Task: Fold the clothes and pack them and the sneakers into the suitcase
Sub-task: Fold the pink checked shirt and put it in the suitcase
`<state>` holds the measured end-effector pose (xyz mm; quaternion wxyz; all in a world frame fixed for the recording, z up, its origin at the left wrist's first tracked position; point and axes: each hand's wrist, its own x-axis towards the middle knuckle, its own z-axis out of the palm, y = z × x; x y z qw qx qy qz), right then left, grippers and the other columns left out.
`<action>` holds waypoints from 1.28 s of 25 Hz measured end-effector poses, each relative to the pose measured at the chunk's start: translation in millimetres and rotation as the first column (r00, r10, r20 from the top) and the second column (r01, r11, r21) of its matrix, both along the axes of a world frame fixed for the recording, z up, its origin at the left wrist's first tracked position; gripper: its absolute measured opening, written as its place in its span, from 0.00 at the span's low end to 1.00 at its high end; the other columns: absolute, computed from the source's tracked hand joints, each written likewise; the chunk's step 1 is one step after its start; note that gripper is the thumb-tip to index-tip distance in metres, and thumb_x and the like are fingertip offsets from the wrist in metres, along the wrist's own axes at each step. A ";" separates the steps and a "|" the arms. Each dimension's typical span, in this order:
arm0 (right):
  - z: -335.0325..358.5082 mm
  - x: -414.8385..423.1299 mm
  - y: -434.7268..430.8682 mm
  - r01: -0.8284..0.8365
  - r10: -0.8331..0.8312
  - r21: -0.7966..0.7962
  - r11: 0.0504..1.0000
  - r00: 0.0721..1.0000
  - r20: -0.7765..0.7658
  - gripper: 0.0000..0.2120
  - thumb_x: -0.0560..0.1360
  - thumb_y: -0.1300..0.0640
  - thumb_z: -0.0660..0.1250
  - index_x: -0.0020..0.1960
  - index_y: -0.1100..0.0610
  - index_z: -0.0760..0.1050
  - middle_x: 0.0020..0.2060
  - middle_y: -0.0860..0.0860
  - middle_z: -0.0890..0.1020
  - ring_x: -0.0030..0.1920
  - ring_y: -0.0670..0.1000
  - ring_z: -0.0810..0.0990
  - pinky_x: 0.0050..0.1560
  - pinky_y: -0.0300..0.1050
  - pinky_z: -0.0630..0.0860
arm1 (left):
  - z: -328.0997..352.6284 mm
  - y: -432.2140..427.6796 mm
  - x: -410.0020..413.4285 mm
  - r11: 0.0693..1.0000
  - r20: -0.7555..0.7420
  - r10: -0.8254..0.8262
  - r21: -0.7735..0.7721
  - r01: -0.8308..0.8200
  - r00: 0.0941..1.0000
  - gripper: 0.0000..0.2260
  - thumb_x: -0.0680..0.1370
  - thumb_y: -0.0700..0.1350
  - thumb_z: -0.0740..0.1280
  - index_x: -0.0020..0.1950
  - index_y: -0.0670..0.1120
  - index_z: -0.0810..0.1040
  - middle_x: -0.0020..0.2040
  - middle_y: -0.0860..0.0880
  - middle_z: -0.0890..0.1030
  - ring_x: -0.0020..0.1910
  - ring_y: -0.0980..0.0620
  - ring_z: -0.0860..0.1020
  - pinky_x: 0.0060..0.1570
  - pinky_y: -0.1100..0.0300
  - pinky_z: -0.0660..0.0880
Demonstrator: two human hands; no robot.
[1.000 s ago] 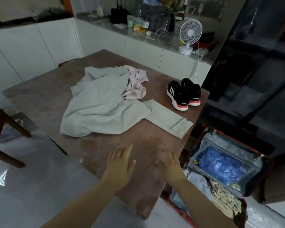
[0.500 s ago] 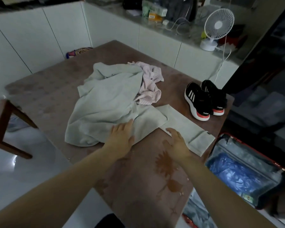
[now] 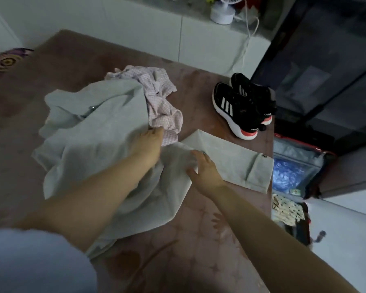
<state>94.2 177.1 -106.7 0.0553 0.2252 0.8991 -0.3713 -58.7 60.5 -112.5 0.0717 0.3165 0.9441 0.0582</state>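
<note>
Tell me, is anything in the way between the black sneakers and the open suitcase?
Nothing visible is. The black sneakers sit near the table's right edge, and the open suitcase lies on the floor just past that edge. The folded grey garment is nearer the person, beside that route.

Two bare arms reach out from the bottom of the view. The left hand [image 3: 149, 142] and the right hand [image 3: 203, 168] wear no gloves, rings or watch. Near the left shoulder there is a short, soft, light blue-grey sleeve [image 3: 36, 261], and it looks blurry.
</note>
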 end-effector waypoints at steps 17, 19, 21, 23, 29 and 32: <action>111.3 37.2 75.5 0.229 -0.341 -0.541 0.809 0.933 -0.116 0.17 0.71 0.66 0.70 0.59 0.62 0.76 0.41 0.50 0.83 0.36 0.44 0.81 0.39 0.35 0.79 | 84.8 22.4 159.5 0.677 0.059 -0.457 0.670 0.305 0.887 0.12 0.73 0.45 0.71 0.55 0.45 0.80 0.52 0.48 0.82 0.51 0.51 0.78 0.52 0.58 0.74; 119.6 53.3 81.8 0.235 -0.360 -0.446 0.864 0.907 -0.219 0.18 0.72 0.68 0.68 0.61 0.60 0.74 0.41 0.48 0.83 0.37 0.43 0.82 0.38 0.36 0.79 | 77.0 16.4 153.6 0.735 0.062 -0.350 0.637 0.233 0.935 0.26 0.68 0.54 0.74 0.61 0.45 0.75 0.57 0.48 0.77 0.55 0.52 0.73 0.57 0.57 0.70; 129.7 66.7 76.5 0.185 -0.294 -0.373 0.909 0.920 -0.260 0.18 0.73 0.68 0.67 0.62 0.58 0.74 0.41 0.47 0.83 0.37 0.42 0.82 0.39 0.36 0.79 | 73.5 10.7 143.8 0.745 0.092 -0.239 0.656 0.122 0.967 0.31 0.68 0.62 0.69 0.63 0.44 0.71 0.59 0.47 0.75 0.56 0.54 0.70 0.59 0.55 0.68; 140.3 77.5 69.3 0.143 -0.264 -0.333 0.932 0.898 -0.353 0.18 0.74 0.66 0.66 0.62 0.54 0.72 0.38 0.44 0.83 0.35 0.46 0.80 0.38 0.39 0.78 | 69.8 12.0 128.1 0.792 0.041 -0.103 0.607 0.057 0.994 0.28 0.72 0.60 0.65 0.65 0.44 0.70 0.62 0.45 0.75 0.60 0.48 0.72 0.61 0.51 0.68; 179.9 92.8 78.1 0.173 -0.249 -0.180 0.968 0.729 -0.638 0.16 0.77 0.68 0.59 0.61 0.54 0.67 0.26 0.44 0.67 0.25 0.41 0.65 0.28 0.28 0.62 | 88.3 38.0 91.8 0.901 -0.097 0.011 0.433 0.032 0.995 0.24 0.73 0.49 0.69 0.67 0.49 0.68 0.62 0.45 0.75 0.61 0.41 0.72 0.59 0.49 0.65; 142.7 103.8 86.7 0.305 -0.342 -0.157 0.939 0.806 -0.484 0.18 0.76 0.70 0.54 0.61 0.53 0.65 0.36 0.46 0.72 0.32 0.38 0.71 0.33 0.32 0.69 | 90.2 42.3 78.2 0.988 -0.064 -0.032 0.148 0.041 0.997 0.14 0.75 0.49 0.66 0.60 0.49 0.73 0.56 0.46 0.80 0.54 0.42 0.77 0.53 0.53 0.66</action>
